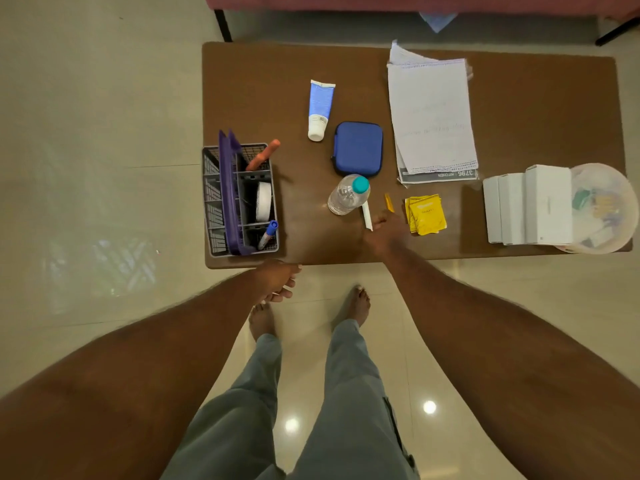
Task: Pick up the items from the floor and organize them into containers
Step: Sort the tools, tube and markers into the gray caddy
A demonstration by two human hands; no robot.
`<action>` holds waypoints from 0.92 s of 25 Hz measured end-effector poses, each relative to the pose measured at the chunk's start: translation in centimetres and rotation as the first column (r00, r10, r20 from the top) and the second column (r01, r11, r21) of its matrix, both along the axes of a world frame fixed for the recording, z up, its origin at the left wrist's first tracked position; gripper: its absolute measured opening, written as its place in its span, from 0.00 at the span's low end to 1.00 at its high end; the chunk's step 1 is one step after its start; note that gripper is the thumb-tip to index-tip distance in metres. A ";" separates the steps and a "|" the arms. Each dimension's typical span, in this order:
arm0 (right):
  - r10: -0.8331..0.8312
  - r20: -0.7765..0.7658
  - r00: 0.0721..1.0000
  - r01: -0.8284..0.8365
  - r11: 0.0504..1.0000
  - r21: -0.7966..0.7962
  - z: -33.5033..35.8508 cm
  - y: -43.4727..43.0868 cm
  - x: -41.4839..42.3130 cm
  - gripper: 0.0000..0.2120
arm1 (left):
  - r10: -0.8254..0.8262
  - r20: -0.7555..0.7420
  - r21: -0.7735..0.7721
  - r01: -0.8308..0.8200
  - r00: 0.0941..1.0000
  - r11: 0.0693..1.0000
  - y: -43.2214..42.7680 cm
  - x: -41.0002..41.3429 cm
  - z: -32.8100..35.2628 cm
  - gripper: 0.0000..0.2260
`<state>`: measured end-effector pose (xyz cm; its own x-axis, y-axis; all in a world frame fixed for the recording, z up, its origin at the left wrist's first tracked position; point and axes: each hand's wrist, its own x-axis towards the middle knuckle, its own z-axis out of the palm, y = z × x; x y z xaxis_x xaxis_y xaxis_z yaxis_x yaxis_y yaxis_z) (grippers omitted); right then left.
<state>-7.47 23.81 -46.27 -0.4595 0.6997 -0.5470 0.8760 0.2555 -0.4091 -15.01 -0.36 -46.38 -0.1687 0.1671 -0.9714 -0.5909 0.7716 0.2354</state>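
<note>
Your right hand (384, 233) reaches out over the table (263, 81), its back to the camera, and pinches the near end of a white pen (366, 213) that points away from you. A small orange piece (389, 203) sits just past its fingertips; you cannot tell whether they touch it. Your left hand (277, 282) hangs at the table's near edge with fingers loosely curled, holding nothing, well apart from the right.

Just beyond the pen, to the left of your right hand, stands a clear water bottle (348, 195), with a blue case (358, 148) and a white-capped tube (320, 109) farther out. Yellow sachets (425, 213) lie just right of the right hand. Beyond your left hand sits a grey basket (212, 199) holding an orange marker (263, 155), a white tape roll (263, 202) and a blue-capped marker (268, 233). Far right of both hands are white boxes (530, 206) beside a clear round tub (609, 181).
</note>
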 end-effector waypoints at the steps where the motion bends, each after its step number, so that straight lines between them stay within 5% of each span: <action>1: 0.016 0.009 1.000 -0.016 1.000 0.006 -0.5 1.0 -0.2 0.12 | -0.001 0.005 -0.003 0.001 1.000 1.000 1.0 0.1 -0.4 0.13; 5: 0.109 0.009 0.994 -0.109 0.994 0.025 -2.9 3.8 -1.7 0.22 | -0.004 0.002 -0.022 0.004 1.000 1.000 4.5 0.5 -1.9 0.13; 15: 0.426 0.192 0.884 -0.451 0.885 0.118 -5.6 5.0 -2.0 0.23 | -0.004 -0.002 -0.065 0.004 1.000 0.998 7.5 1.0 -3.4 0.12; 19: 0.089 0.054 0.995 -0.080 0.986 -0.145 -3.5 4.6 0.2 0.12 | 0.000 -0.006 -0.022 0.000 1.000 1.000 7.6 1.5 -1.8 0.14; 21: -0.096 0.054 0.994 0.109 0.928 -0.356 -2.0 4.1 1.6 0.09 | 0.005 -0.023 0.005 -0.005 1.000 1.000 7.3 1.5 -0.6 0.12; 23: -0.059 0.094 0.994 0.098 0.866 -0.490 -0.6 2.9 3.0 0.10 | -0.003 -0.034 0.025 0.003 0.999 1.000 6.5 1.6 0.7 0.11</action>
<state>-4.46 26.66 -46.91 -0.3594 0.3614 -0.8604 0.9171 -0.0339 -0.3973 -13.44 6.12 -45.72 -0.2008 0.1921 -0.9606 -0.5801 0.7669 0.2746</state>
